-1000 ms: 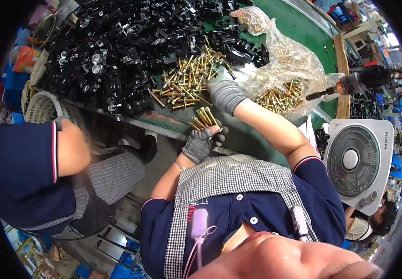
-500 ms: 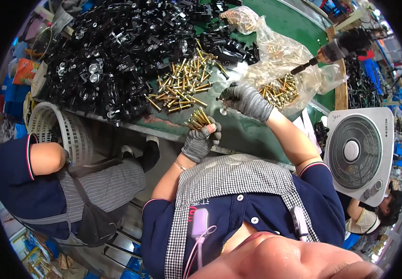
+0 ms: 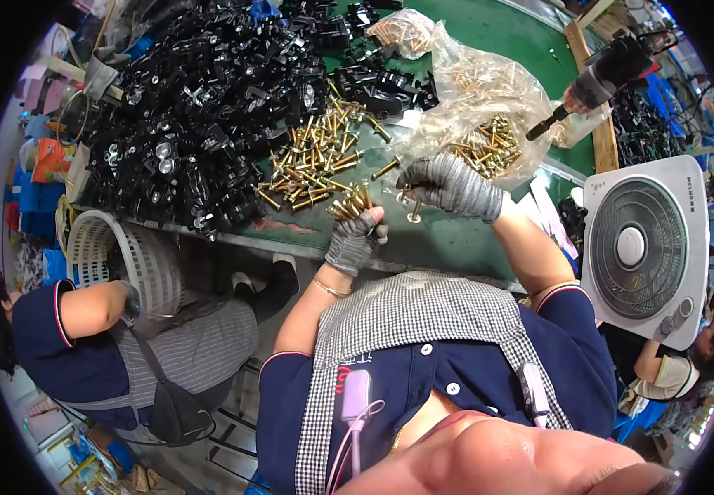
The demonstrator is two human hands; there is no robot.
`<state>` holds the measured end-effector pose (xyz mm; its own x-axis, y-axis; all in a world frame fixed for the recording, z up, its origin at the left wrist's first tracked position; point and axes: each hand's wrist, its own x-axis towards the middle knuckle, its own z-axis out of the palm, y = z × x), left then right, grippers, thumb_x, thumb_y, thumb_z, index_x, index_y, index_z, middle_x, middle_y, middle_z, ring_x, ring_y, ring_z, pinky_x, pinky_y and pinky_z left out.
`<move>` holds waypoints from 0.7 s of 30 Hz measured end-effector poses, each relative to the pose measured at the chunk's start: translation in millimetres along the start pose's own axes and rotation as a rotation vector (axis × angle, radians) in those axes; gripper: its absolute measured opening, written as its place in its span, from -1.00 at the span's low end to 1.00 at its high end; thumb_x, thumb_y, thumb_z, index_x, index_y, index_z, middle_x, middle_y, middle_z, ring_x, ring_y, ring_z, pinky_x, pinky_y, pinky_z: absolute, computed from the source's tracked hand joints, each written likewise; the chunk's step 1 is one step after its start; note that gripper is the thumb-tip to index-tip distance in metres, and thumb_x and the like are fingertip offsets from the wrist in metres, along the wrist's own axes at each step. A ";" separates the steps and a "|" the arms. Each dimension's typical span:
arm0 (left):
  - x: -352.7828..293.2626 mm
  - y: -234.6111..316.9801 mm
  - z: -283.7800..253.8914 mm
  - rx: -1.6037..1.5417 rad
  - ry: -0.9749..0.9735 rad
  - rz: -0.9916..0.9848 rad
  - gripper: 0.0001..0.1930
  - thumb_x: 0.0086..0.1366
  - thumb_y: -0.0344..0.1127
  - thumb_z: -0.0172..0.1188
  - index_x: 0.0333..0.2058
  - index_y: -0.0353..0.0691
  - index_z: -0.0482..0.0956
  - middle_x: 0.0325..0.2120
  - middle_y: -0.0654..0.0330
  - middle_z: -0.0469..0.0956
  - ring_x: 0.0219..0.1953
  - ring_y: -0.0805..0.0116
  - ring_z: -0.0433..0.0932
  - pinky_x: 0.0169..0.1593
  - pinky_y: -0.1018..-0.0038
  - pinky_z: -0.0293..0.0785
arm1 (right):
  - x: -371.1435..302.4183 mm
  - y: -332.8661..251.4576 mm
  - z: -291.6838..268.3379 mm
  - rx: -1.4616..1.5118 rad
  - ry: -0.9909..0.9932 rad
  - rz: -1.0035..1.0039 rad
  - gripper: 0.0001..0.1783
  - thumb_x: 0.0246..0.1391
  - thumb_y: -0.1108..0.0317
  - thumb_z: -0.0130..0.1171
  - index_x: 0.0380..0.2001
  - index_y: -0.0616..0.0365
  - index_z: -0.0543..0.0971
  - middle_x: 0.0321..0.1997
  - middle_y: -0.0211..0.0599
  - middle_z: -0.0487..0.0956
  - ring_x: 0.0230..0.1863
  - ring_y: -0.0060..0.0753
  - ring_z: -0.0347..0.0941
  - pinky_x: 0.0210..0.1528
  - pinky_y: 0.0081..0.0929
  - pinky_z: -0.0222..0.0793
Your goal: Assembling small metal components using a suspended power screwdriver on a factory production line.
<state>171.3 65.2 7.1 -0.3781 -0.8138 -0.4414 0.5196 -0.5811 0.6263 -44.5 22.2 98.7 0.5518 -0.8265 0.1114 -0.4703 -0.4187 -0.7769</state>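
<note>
My left hand (image 3: 355, 241), in a grey knit glove with the thumb tip bare, is closed around a bunch of brass-coloured bolts (image 3: 354, 203), heads and ends sticking up. To its right, my gloved right hand (image 3: 453, 188) pinches a single bolt (image 3: 416, 211) that hangs below the fingers with a washer-like disc at its lower end. Left of these fingertips, another loose bolt (image 3: 385, 169) lies at a slant. Beyond my left hand spreads a pile of bolts (image 3: 312, 157) on the green table (image 3: 472, 239).
A large heap of black metal parts (image 3: 184, 124) covers the table's left side. Clear plastic bags (image 3: 481, 82) hold more bolts. A power driver (image 3: 600, 87) hangs at the right above a fan (image 3: 642, 247). A co-worker (image 3: 101, 355) sits left beside a white basket (image 3: 146, 264).
My right hand has shifted slightly right and nearer, and a bolt now shows below its fingers. A loose bolt shows left of them. My left hand keeps its bunch. The whole view has shifted slightly.
</note>
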 end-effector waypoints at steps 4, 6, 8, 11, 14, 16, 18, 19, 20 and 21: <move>16.1 3.1 19.3 0.130 -0.117 0.004 -0.69 0.06 -0.20 0.29 -0.30 -0.24 0.48 -0.59 0.27 0.48 -0.58 0.45 0.45 -0.52 0.56 0.39 | -2.8 -23.0 -25.7 0.154 -0.096 -0.071 -0.80 -0.06 0.43 0.20 -0.30 0.23 0.56 -0.39 -0.16 0.54 -0.33 -0.22 0.51 -0.24 -0.40 0.39; 21.1 3.7 30.5 0.148 -0.288 -0.004 -0.64 0.08 -0.20 0.27 -0.19 -0.24 0.46 -0.55 0.28 0.50 -0.58 0.47 0.45 -0.52 0.56 0.39 | -6.0 -25.0 -34.5 0.153 -0.070 -0.100 -0.76 -0.10 0.46 0.20 -0.26 0.20 0.56 -0.35 -0.14 0.56 -0.28 -0.23 0.51 -0.19 -0.37 0.40; 16.5 9.6 50.5 0.259 -0.407 -0.049 -0.63 0.05 -0.14 0.29 -0.28 -0.30 0.49 -0.54 0.22 0.52 -0.61 0.43 0.44 -0.57 0.53 0.39 | -11.1 -22.6 -41.3 0.063 -0.039 -0.077 -0.76 -0.12 0.46 0.20 -0.28 0.17 0.57 -0.34 -0.14 0.55 -0.29 -0.20 0.51 -0.20 -0.36 0.40; 22.7 -1.1 66.2 0.260 -0.412 -0.045 -0.63 0.05 -0.14 0.29 -0.27 -0.30 0.49 -0.53 0.22 0.52 -0.60 0.42 0.46 -0.56 0.53 0.40 | -20.6 -23.1 -49.8 -0.081 0.009 -0.162 -0.76 -0.18 0.44 0.23 -0.32 0.15 0.58 -0.38 -0.12 0.53 -0.31 -0.09 0.48 -0.24 -0.30 0.40; 30.7 -7.5 68.0 0.273 -0.468 -0.029 -0.63 0.04 -0.16 0.30 -0.25 -0.27 0.49 -0.49 0.20 0.53 -0.55 0.40 0.49 -0.53 0.52 0.43 | -30.1 -23.0 -53.0 -0.176 0.050 -0.169 -0.74 -0.21 0.44 0.23 -0.32 0.15 0.57 -0.39 -0.11 0.52 -0.31 -0.06 0.48 -0.26 -0.29 0.39; 31.2 -8.6 74.5 0.291 -0.448 -0.075 -0.63 0.04 -0.19 0.31 -0.22 -0.25 0.48 -0.47 0.20 0.53 -0.54 0.39 0.50 -0.52 0.51 0.45 | -35.4 -22.4 -53.0 -0.191 0.051 -0.120 -0.71 -0.23 0.42 0.23 -0.31 0.14 0.56 -0.37 -0.11 0.51 -0.30 -0.02 0.47 -0.26 -0.26 0.39; 28.0 -7.9 85.9 0.264 -0.426 -0.105 -0.60 0.02 -0.24 0.31 -0.17 -0.22 0.45 -0.48 0.25 0.51 -0.55 0.43 0.49 -0.54 0.54 0.43 | -39.4 -21.6 -50.5 -0.232 0.068 -0.154 -0.68 -0.24 0.41 0.23 -0.28 0.13 0.55 -0.33 -0.12 0.51 -0.28 -0.02 0.47 -0.25 -0.25 0.39; 24.2 -4.9 93.1 0.282 -0.421 -0.103 -0.59 0.01 -0.26 0.31 -0.15 -0.21 0.43 -0.48 0.27 0.50 -0.55 0.45 0.49 -0.55 0.57 0.43 | -40.9 -22.4 -49.9 -0.268 0.077 -0.190 -0.67 -0.24 0.40 0.23 -0.27 0.12 0.55 -0.31 -0.13 0.50 -0.28 -0.02 0.47 -0.24 -0.25 0.39; 23.2 -2.8 97.7 0.300 -0.415 -0.101 -0.57 0.01 -0.29 0.30 -0.13 -0.20 0.41 -0.48 0.29 0.49 -0.56 0.47 0.48 -0.56 0.59 0.42 | -42.1 -21.4 -50.5 -0.274 0.085 -0.192 -0.67 -0.24 0.40 0.23 -0.27 0.12 0.55 -0.31 -0.13 0.50 -0.28 -0.02 0.47 -0.24 -0.25 0.39; 25.8 -1.9 98.6 0.305 -0.445 -0.121 -0.58 0.02 -0.34 0.28 -0.12 -0.19 0.40 -0.45 0.30 0.48 -0.57 0.51 0.47 -0.58 0.63 0.39 | -43.0 -19.9 -50.9 -0.290 0.072 -0.174 -0.65 -0.24 0.41 0.23 -0.25 0.11 0.54 -0.30 -0.13 0.50 -0.27 -0.02 0.47 -0.24 -0.25 0.40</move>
<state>85.1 46.1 57.9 -0.7431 -0.6213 -0.2486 0.2324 -0.5879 0.7748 -93.9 47.0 141.0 0.5956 -0.7534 0.2786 -0.5554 -0.6368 -0.5348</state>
